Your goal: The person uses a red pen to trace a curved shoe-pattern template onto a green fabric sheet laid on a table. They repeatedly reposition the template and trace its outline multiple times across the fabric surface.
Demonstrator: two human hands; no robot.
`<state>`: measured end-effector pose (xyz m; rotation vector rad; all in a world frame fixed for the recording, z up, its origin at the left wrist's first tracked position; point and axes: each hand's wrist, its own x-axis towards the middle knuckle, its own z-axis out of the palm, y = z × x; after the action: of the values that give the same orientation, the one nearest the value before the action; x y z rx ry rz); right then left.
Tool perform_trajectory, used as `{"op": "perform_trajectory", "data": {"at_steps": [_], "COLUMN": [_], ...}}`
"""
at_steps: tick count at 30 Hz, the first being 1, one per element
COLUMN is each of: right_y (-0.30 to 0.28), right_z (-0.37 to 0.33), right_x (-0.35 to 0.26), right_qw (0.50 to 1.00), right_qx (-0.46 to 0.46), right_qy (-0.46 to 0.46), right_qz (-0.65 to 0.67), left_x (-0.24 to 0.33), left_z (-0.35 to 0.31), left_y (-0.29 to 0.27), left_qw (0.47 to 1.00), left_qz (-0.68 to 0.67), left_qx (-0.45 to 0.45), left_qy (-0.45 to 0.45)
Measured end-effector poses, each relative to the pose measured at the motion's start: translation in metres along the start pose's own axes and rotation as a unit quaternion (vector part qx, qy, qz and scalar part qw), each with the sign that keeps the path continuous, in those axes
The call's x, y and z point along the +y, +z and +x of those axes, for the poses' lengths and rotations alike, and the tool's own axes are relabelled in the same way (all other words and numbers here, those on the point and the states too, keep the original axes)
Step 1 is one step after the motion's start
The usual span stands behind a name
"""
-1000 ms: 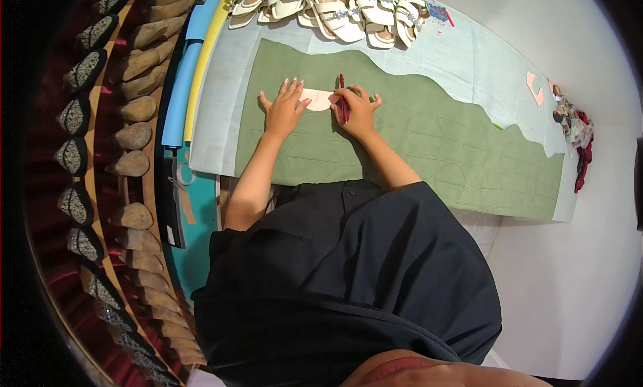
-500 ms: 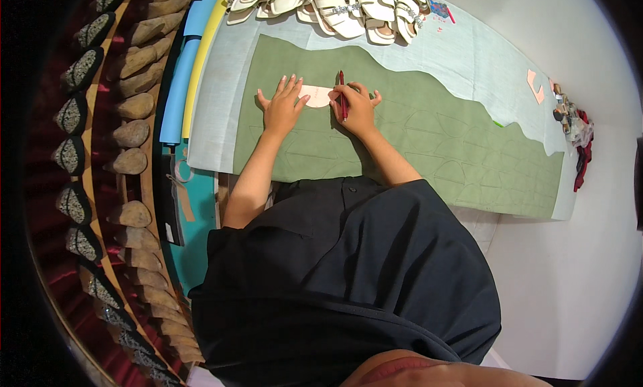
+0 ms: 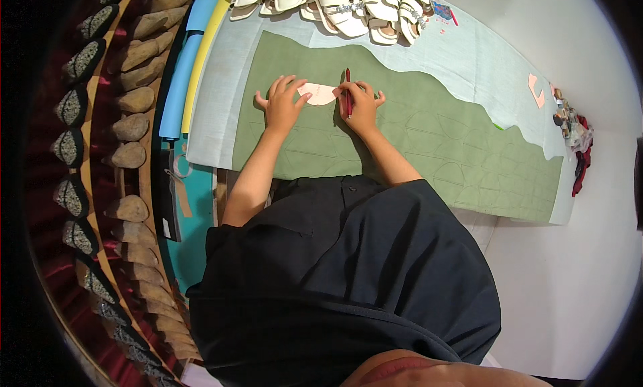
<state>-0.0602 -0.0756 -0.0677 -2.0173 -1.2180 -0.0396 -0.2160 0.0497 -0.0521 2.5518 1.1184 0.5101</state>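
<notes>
A small pale pink half-round pattern piece lies on a wide sheet of green material. My left hand grips the left end of the pattern piece between curved thumb and forefinger, the other fingers bent over the sheet. A dark red pen is held upright-looking in my right hand. The fingertips of that hand also touch the right end of the pattern piece. Thin outlines of curved shapes cover the nearer and right-hand parts of the green sheet.
White strappy sandals stand along the table's far edge. Blue and yellow rolls lie at the left, beside racks of wooden shoe lasts and dark sparkly shoe uppers. A pink cut piece and a cluttered bundle lie far right.
The fingers of my left hand have curled from a flatter spread. My right hand and the pen have shifted slightly right. The pattern piece stays in nearly the same place.
</notes>
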Motion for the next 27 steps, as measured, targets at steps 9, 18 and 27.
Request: {"op": "perform_trajectory", "data": {"at_steps": [9, 18, 27], "right_y": [-0.001, 0.001, 0.041], "right_z": [0.002, 0.027, 0.052], "right_x": [-0.004, -0.021, -0.038], "right_qw": [1.000, 0.990, 0.955], "right_qx": [-0.011, 0.040, -0.030], "right_qy": [0.010, 0.078, 0.152], "right_qz": [0.007, 0.107, 0.254], "left_x": [0.010, 0.038, 0.038], "left_z": [-0.016, -0.036, -0.035], "left_y": [0.002, -0.002, -0.005], "left_qw": [0.992, 0.992, 0.990], "left_qz": [0.050, 0.058, 0.065], "left_qx": [-0.014, -0.064, -0.081], "left_qy": [0.118, 0.095, 0.100]}}
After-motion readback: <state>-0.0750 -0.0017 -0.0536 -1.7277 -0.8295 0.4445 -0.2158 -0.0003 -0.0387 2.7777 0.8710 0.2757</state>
